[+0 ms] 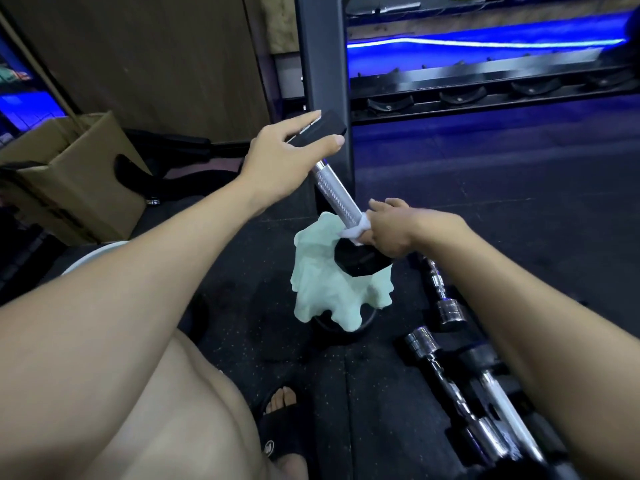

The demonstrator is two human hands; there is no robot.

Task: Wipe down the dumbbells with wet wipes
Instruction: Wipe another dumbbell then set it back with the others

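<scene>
Held in the left hand [280,155] is the upper black head of a dumbbell [334,188], with the thumb laid along one side of the head and the fingers stretched over the other. From that head the dumbbell is tilted down and to the right, its knurled silver handle bare between the two hands. At the lower end of the handle, a white wet wipe [356,230] is wrapped round the metal and pinched there by the right hand [393,230], whose fingers are curled about it just above the lower black head. That lower head is propped on a pale green cloth [322,289], which is draped over a dark round object that cannot be made out beneath it. Near the cloth, to the right, several chrome dumbbells [446,310] are laid on the dark rubber floor [519,188], partly hidden by the right forearm. Behind the hands a dark upright post [325,64] of a rack is seen, and black cradles are lined along a rack rail [485,81] under a blue light strip [485,43]. A cardboard box [79,174] is set at the left by a wooden panel. At the bottom edge a bare knee and a foot in a black slide sandal [280,431] are shown.
</scene>
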